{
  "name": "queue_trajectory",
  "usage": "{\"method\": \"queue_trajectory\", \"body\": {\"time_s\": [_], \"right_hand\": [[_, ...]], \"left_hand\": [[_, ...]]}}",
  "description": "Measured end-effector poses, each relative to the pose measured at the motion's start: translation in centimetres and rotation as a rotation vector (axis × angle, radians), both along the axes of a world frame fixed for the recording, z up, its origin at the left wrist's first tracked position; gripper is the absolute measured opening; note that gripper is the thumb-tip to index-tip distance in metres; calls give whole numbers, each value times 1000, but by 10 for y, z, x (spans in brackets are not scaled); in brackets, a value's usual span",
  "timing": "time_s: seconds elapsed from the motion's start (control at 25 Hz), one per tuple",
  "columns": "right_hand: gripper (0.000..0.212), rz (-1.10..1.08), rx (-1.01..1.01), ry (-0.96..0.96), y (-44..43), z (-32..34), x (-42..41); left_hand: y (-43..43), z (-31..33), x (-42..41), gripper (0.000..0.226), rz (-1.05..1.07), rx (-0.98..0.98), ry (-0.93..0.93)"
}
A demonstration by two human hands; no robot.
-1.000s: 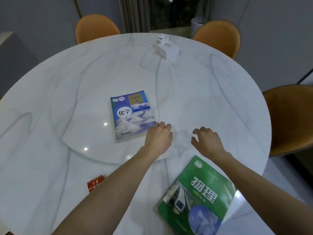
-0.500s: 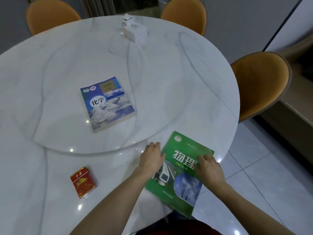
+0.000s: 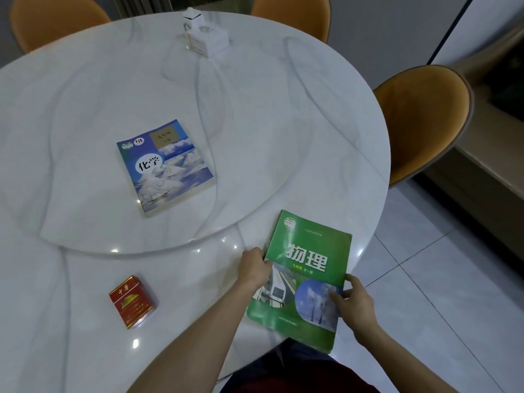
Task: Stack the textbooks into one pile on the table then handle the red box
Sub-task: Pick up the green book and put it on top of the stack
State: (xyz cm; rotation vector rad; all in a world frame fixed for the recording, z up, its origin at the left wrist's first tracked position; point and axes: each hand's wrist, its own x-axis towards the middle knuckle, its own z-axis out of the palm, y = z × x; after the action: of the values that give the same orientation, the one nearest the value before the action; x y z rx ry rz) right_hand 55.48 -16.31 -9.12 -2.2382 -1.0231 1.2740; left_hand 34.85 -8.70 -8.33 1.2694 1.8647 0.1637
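Note:
A green textbook (image 3: 304, 265) lies at the near right edge of the round white marble table (image 3: 255, 123), its lower corner hanging over the rim. My left hand (image 3: 253, 266) grips the book's left edge. My right hand (image 3: 353, 300) holds its right edge, thumb on the cover. A blue textbook (image 3: 164, 165) lies flat on the raised round turntable in the middle of the table, apart from both hands. A small red box (image 3: 131, 300) sits on the table at the near left, untouched.
A white tissue box (image 3: 207, 38) stands at the far side of the table. Orange chairs stand at the far left (image 3: 54, 18), far middle (image 3: 292, 12) and right (image 3: 419, 117). Tiled floor lies to the right of the table.
Both hands came back from the table's middle to the green textbook and took hold of its two side edges. The camera view has turned down and to the right.

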Motion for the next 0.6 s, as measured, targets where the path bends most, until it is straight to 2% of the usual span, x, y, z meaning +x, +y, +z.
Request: {"method": "queue_trajectory", "body": {"time_s": [0.16,0.32,0.6], "right_hand": [[44,-18,57,39,12,17,6],[41,67,172,44,45,50,0],[39,286,311,126,148,106,-67]], "left_hand": [[-7,10,4,16,43,58,-173],[2,30,-13,9,146,189,-259],[51,70,-80,5,417,431,-215]]}}
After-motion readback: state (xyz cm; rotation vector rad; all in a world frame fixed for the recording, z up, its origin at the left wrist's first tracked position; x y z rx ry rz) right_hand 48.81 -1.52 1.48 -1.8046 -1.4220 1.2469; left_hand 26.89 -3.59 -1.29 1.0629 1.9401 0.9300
